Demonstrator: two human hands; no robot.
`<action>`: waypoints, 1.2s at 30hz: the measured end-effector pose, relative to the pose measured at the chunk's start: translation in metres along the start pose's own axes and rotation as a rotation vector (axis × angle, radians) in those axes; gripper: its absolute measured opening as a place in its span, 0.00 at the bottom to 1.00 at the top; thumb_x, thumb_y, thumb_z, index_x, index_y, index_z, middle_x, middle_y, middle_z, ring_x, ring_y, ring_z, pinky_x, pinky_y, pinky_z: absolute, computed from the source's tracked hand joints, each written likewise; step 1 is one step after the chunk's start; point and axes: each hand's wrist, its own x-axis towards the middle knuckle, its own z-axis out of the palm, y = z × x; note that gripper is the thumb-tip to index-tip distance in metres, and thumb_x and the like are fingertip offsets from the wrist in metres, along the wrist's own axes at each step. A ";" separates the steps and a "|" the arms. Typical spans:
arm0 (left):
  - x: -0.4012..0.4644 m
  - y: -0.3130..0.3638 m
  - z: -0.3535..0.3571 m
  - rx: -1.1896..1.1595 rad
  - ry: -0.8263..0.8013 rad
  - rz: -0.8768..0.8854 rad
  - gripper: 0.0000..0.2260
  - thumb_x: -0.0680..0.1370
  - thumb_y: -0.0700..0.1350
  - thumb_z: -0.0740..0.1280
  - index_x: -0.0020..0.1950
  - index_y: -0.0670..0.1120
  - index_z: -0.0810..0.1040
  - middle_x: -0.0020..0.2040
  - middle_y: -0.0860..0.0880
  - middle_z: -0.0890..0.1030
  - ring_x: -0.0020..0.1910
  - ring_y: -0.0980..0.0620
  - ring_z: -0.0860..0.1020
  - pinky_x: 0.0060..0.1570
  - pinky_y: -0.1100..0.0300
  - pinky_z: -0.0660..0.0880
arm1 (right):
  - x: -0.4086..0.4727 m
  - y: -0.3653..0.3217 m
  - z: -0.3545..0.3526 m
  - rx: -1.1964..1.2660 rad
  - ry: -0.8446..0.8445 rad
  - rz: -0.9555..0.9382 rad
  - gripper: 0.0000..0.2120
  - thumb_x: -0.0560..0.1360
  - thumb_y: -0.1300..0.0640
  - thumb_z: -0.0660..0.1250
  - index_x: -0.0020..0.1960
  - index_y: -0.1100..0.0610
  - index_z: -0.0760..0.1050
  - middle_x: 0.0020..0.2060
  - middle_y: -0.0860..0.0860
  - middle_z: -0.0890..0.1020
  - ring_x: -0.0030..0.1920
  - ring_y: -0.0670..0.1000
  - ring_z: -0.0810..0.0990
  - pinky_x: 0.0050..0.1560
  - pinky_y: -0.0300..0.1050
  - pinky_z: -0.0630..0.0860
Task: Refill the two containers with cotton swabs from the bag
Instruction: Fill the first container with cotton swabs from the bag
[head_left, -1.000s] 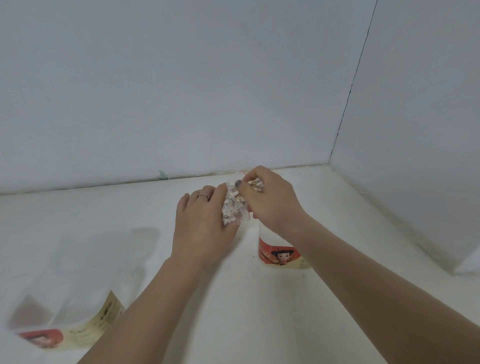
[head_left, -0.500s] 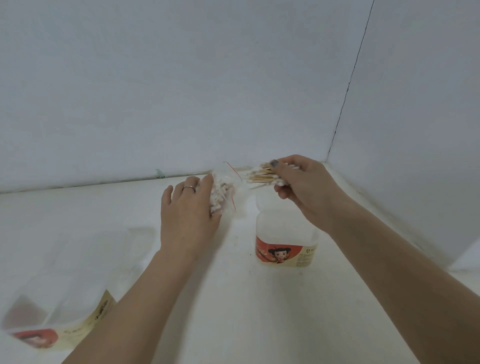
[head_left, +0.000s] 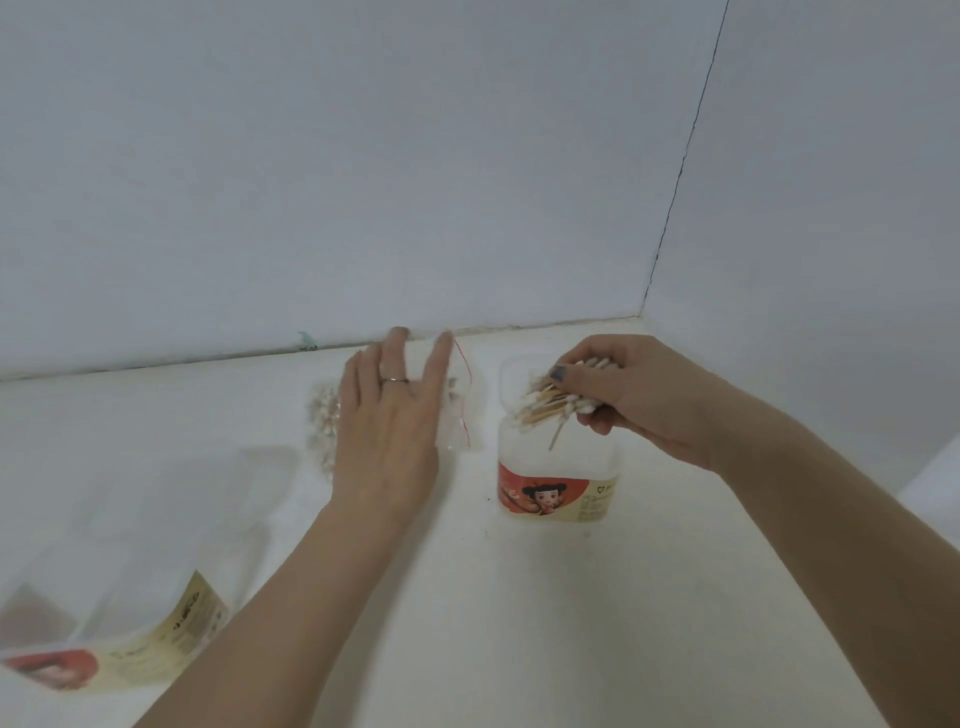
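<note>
Right hand (head_left: 644, 400) grips swabs (head_left: 556, 402) over open jar (head_left: 558, 467), frame centre-right, near wall corner. Left hand (head_left: 389, 431) flat, fingers straight, on bag (head_left: 457, 410). Second jar (head_left: 140, 582) lower left; bare tabletop (head_left: 467, 597) between.

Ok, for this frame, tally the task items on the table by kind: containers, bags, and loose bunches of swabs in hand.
Containers: 2, the upright container under the right hand and the near container at lower left.
Bags: 1, the bag under the left hand.
Bunches of swabs in hand: 1, the swab bunch, gripped by the right hand.
Total: 4
</note>
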 end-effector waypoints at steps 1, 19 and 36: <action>-0.003 0.004 0.002 0.009 -0.036 0.058 0.45 0.61 0.29 0.68 0.75 0.51 0.63 0.72 0.39 0.66 0.65 0.37 0.65 0.70 0.45 0.61 | 0.000 0.002 0.001 -0.004 0.000 0.004 0.09 0.78 0.58 0.71 0.52 0.65 0.80 0.42 0.60 0.82 0.37 0.54 0.76 0.37 0.40 0.76; -0.020 0.040 -0.007 -0.720 -0.410 0.046 0.41 0.68 0.67 0.74 0.76 0.56 0.61 0.64 0.63 0.70 0.70 0.57 0.63 0.67 0.59 0.64 | -0.005 0.008 0.010 -0.538 0.022 0.000 0.03 0.77 0.52 0.69 0.48 0.50 0.80 0.35 0.48 0.82 0.28 0.44 0.78 0.25 0.32 0.68; -0.039 0.067 0.005 -0.770 -0.109 -0.005 0.32 0.67 0.63 0.74 0.64 0.48 0.72 0.59 0.60 0.74 0.67 0.61 0.65 0.76 0.67 0.48 | -0.001 -0.012 0.024 -0.921 -0.239 0.075 0.16 0.76 0.48 0.66 0.63 0.44 0.74 0.56 0.44 0.76 0.56 0.50 0.77 0.49 0.44 0.76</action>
